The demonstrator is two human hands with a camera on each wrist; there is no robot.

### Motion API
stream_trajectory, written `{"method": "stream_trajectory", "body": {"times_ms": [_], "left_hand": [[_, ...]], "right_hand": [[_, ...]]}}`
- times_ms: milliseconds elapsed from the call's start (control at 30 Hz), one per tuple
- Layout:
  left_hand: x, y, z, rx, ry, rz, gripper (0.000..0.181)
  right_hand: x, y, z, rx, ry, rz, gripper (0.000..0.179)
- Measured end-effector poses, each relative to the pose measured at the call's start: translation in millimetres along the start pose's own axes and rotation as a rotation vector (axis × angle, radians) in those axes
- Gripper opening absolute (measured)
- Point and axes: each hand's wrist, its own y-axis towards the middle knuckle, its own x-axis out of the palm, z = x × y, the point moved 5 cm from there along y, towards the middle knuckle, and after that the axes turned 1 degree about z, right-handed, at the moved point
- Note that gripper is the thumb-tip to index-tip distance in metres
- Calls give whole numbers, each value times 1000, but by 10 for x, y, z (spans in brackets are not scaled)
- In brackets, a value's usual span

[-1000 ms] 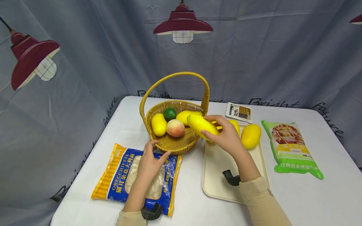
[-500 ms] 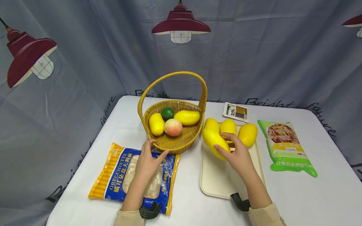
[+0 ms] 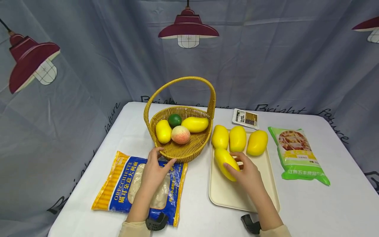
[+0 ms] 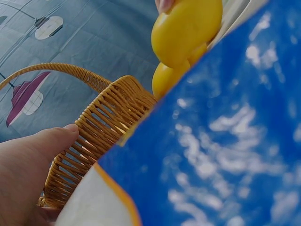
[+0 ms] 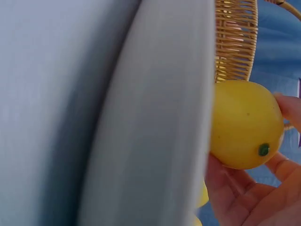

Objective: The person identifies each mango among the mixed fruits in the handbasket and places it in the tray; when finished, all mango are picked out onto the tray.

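My right hand (image 3: 248,171) grips a yellow mango (image 3: 225,163) over the near part of the cream tray (image 3: 228,196). In the right wrist view the mango (image 5: 247,125) shows a green stem spot, with thumb and fingers around it. Behind it lie several more mangoes (image 3: 238,139) in a row at the tray's far end. My left hand (image 3: 154,174) holds the near side of the wicker basket (image 3: 185,152), its thumb (image 4: 56,139) against the weave in the left wrist view. Inside the basket are two mangoes (image 3: 195,124), a peach (image 3: 180,135) and a dark green fruit (image 3: 174,120).
A blue and yellow bag of orecchiette pasta (image 3: 139,189) lies under my left forearm, its far edge by the basket. Right of the tray is a green food packet (image 3: 298,154). A small flat packet (image 3: 245,118) lies behind the tray. A grey curtain (image 3: 266,59) hangs behind the table.
My right hand has brought the mango from beside the basket's right rim back toward me and down over the tray. The left hand has stayed on the basket.
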Motion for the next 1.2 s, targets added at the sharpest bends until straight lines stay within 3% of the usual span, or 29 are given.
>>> {"method": "stream_trajectory", "body": {"times_ms": [767,1200], "left_hand": [[-9,-13,2,2,8,-4,76],[-1,-7,7,6,9,-3,78]], "right_hand": [[210,-32,-91,52,-94,-105,61],[202,-3,32,125,132,-165,52]]}}
